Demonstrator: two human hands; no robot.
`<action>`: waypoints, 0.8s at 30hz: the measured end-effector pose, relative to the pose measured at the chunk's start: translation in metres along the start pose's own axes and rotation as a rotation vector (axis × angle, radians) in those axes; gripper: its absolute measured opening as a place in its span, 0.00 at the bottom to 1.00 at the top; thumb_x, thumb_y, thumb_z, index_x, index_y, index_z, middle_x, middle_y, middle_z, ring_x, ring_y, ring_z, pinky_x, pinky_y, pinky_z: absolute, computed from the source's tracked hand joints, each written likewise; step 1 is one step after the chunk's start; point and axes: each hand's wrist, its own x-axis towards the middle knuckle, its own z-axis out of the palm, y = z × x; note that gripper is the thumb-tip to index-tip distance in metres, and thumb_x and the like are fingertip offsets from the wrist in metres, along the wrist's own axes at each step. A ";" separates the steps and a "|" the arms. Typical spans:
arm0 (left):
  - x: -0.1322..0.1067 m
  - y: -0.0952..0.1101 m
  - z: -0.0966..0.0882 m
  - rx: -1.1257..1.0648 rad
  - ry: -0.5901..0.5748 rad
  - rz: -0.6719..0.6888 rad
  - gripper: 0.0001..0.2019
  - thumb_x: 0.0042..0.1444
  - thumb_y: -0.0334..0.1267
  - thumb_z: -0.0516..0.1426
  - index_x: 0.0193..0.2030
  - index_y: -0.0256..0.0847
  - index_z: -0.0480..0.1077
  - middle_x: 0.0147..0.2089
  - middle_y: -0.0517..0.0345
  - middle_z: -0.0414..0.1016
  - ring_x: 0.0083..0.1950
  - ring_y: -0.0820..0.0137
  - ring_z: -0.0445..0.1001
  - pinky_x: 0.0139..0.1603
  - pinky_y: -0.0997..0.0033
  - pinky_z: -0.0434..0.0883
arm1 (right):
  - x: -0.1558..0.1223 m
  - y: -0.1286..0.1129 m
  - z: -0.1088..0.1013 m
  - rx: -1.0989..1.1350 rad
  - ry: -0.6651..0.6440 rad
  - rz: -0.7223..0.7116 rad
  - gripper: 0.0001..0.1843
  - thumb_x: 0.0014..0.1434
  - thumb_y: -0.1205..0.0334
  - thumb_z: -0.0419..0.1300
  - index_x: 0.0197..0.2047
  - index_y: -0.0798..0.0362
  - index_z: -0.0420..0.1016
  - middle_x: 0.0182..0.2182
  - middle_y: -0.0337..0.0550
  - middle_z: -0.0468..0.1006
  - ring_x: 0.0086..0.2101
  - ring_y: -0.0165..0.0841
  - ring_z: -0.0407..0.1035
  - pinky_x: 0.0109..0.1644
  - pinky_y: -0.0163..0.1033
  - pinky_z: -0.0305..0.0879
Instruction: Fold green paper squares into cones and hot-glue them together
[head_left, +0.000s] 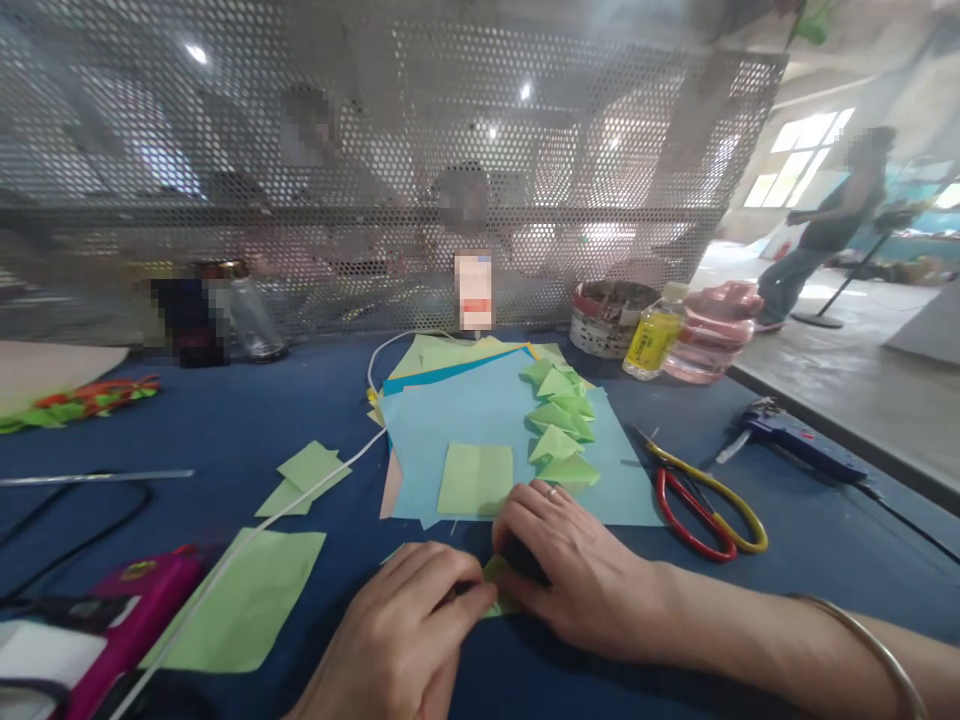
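Note:
Between my two hands, low in the middle of the view, is a small piece of green paper. My left hand pinches its left side with curled fingers. From the right, my right hand closes its fingers on the same paper, which is largely hidden beneath them. Just beyond lies a flat green paper square on light blue sheets. Several folded green paper pieces form a column along the right part of those sheets.
Red-and-yellow-handled scissors and a blue glue gun lie at right. Bottles and a round container stand behind. Loose green paper, a white cable and a magenta object are at left. A phone leans on perforated metal.

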 end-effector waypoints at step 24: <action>0.000 -0.006 -0.009 -0.100 0.016 -0.110 0.17 0.62 0.20 0.44 0.46 0.41 0.69 0.43 0.52 0.69 0.43 0.67 0.69 0.44 0.68 0.68 | 0.005 0.089 -0.046 -0.293 0.284 0.237 0.12 0.59 0.68 0.57 0.47 0.51 0.70 0.33 0.40 0.80 0.35 0.36 0.74 0.43 0.43 0.61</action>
